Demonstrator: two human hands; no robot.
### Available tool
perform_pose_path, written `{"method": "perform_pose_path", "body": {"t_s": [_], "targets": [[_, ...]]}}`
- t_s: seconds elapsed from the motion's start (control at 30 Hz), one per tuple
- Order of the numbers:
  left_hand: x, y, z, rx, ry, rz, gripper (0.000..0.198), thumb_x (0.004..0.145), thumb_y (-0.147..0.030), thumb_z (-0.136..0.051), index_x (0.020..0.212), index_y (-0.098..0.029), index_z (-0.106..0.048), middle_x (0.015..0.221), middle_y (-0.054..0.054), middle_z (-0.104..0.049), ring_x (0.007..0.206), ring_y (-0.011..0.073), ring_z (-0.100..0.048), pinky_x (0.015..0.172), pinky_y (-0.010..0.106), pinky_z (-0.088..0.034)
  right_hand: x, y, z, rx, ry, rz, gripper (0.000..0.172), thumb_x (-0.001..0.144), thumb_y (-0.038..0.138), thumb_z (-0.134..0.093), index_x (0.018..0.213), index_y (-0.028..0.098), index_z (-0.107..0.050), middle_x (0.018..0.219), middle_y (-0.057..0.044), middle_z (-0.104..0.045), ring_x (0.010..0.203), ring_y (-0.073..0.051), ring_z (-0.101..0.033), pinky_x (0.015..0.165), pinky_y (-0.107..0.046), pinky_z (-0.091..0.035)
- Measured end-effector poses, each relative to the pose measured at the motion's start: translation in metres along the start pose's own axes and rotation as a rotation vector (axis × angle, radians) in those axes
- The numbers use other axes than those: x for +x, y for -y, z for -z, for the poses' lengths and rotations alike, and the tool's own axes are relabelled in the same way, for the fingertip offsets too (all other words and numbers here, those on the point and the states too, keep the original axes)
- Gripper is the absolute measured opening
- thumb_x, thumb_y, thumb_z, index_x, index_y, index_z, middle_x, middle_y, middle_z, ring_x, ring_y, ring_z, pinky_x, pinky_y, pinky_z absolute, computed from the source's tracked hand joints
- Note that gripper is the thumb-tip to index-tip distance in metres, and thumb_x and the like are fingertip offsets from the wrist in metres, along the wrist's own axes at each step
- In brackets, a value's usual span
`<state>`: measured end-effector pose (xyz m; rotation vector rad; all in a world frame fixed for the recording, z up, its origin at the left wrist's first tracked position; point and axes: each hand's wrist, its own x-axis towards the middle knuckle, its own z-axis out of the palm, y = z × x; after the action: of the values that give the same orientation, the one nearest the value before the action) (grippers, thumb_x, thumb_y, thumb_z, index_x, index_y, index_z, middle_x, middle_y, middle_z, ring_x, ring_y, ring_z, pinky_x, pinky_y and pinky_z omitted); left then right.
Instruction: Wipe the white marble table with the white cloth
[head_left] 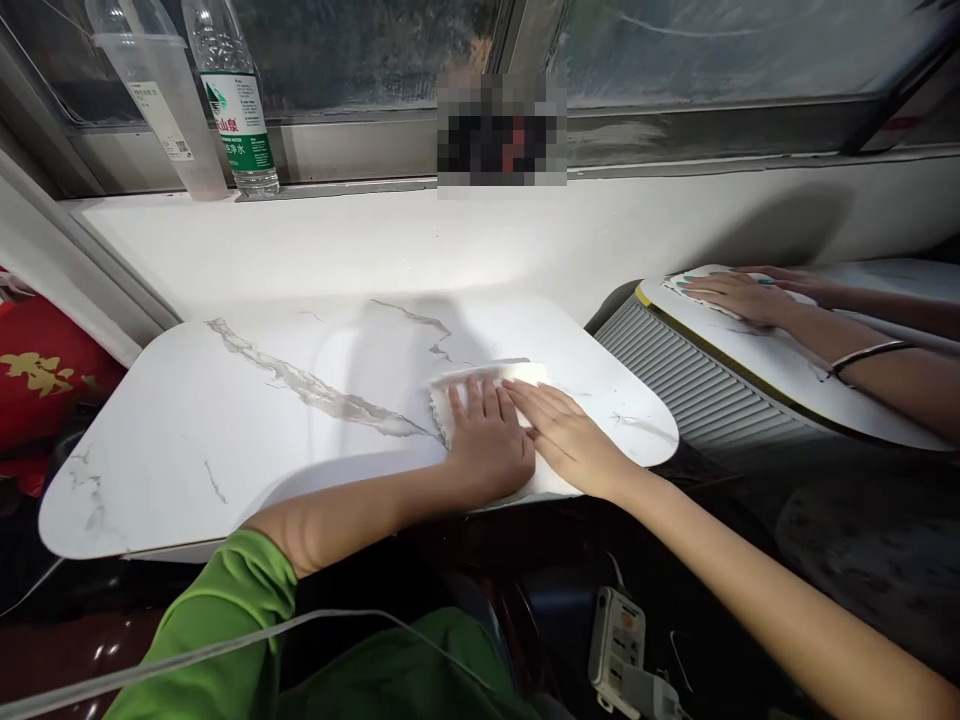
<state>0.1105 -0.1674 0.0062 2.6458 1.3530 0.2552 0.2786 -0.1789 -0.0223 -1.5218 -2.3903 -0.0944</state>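
Note:
My left hand (487, 440) lies flat on a white cloth (536, 373), its fingers stretched out and a little spread. Close against it, my right hand (566, 435) presses on the same cloth, fingers extended, with its fingertips near those of the left. The cloth has a jagged edge on its left side and rests on a white marble-patterned tabletop (285, 480), near its front right part. Part of the cloth is hidden under both hands.
At right another person's hands (742, 297) press a pale cloth on a second white table (855, 400). A water bottle (246, 130) and a plastic cup (169, 120) stand on the window sill. A power strip (619, 640) lies below; a pale cable (225, 650) crosses in front.

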Motion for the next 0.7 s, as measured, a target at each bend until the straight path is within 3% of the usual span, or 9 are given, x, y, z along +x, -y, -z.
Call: {"method": "perform_pose_path", "body": {"t_s": [0.17, 0.37, 0.7], "targets": [[0.024, -0.006, -0.001, -0.004, -0.018, -0.028, 0.064, 0.098, -0.029, -0.036, 0.150, 0.008, -0.031, 0.159, 0.026, -0.029, 0.150, 0.0418, -0.019, 0.121, 0.063, -0.014, 0.010, -0.030, -0.004, -0.003, 0.036, -0.072, 0.060, 0.093, 0.020, -0.030, 0.153, 0.021, -0.038, 0.154, -0.009, -0.047, 0.143, -0.023, -0.042, 0.119, -0.054, -0.035], [0.081, 0.003, -0.008, -0.016, -0.062, 0.019, 0.060, 0.097, -0.027, -0.036, 0.149, 0.003, -0.035, 0.158, 0.022, -0.034, 0.150, 0.0372, -0.024, 0.122, 0.058, -0.016, 0.050, -0.070, -0.012, -0.038, -0.014, -0.092, 0.059, 0.090, 0.018, -0.030, 0.148, 0.017, -0.045, 0.152, -0.009, -0.049, 0.141, -0.023, -0.044, 0.118, -0.052, -0.036], [0.174, 0.053, -0.004, -0.024, -0.017, 0.074, 0.059, 0.099, -0.026, -0.023, 0.153, -0.003, -0.031, 0.162, 0.014, -0.030, 0.153, 0.0279, -0.018, 0.125, 0.052, -0.010, 0.144, -0.129, -0.037, -0.012, -0.068, -0.072, 0.056, 0.089, 0.021, -0.034, 0.142, 0.011, -0.049, 0.149, -0.014, -0.052, 0.138, -0.029, -0.048, 0.114, -0.053, -0.040]]}}
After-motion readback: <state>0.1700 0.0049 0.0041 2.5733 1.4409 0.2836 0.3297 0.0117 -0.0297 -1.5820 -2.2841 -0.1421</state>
